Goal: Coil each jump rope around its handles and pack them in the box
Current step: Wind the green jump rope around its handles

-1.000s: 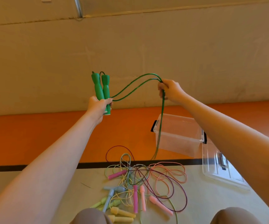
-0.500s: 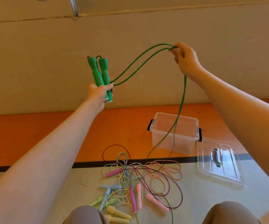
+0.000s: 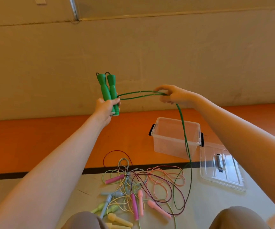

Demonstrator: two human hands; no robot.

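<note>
Your single head-worn wide-angle camera looks forward and down from close behind both outstretched arms, facing a beige wall (image 3: 150, 55), with the orange-and-cream floor (image 3: 34, 142) and your knees (image 3: 84, 219) along the bottom edge.

I have both arms extended forward and raised toward frame centre. My left hand (image 3: 106, 107) grips the green handles (image 3: 108, 90) upright, fingers curled around them. My right hand (image 3: 173, 95), right of centre, pinches the green cord (image 3: 138, 95).
</note>
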